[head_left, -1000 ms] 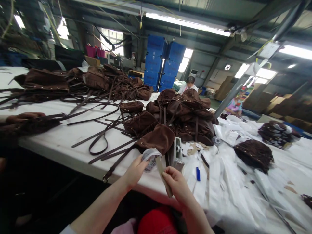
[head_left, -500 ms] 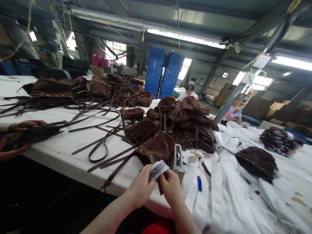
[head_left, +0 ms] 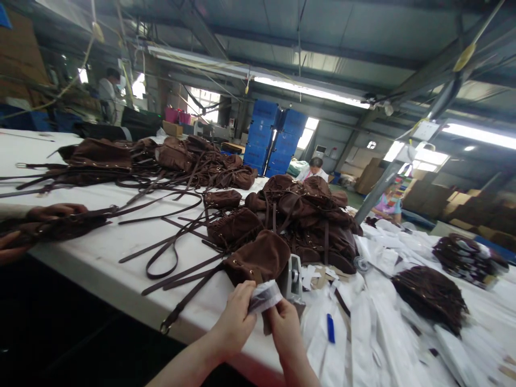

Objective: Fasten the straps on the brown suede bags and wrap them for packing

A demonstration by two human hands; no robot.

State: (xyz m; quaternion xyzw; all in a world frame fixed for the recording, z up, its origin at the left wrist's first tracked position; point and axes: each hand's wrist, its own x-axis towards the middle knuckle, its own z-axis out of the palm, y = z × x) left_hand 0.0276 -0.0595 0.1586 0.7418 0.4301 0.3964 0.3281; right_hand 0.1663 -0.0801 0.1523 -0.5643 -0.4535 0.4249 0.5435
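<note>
My left hand (head_left: 237, 318) is closed with its fingers pinching a piece of translucent white film (head_left: 265, 296). The film lies bent around a brown strap (head_left: 266, 325) at the table's front edge. My right hand (head_left: 285, 324) is closed on that strap, its fingertips against the film's right end. Just beyond both hands rests a dark brown suede bag (head_left: 262, 257) with metal eyelets, and the strap seems to run from it. Right beside this bag stands a grey tape dispenser-like device (head_left: 295, 277). The hands hide part of the strap.
Brown bags with long straps form a heap (head_left: 314, 215) ahead and another pile (head_left: 189, 158) farther left. White sheets (head_left: 371, 328), a blue marker-like object (head_left: 330, 328) and a fringed brown piece (head_left: 431, 295) lie right. A co-worker's hands (head_left: 56, 211) hold a dark strapped item at left.
The view has shifted slightly, so the table sits lower in the picture. Both hands stay at the film and strap, and the film looks more curved around the strap.
</note>
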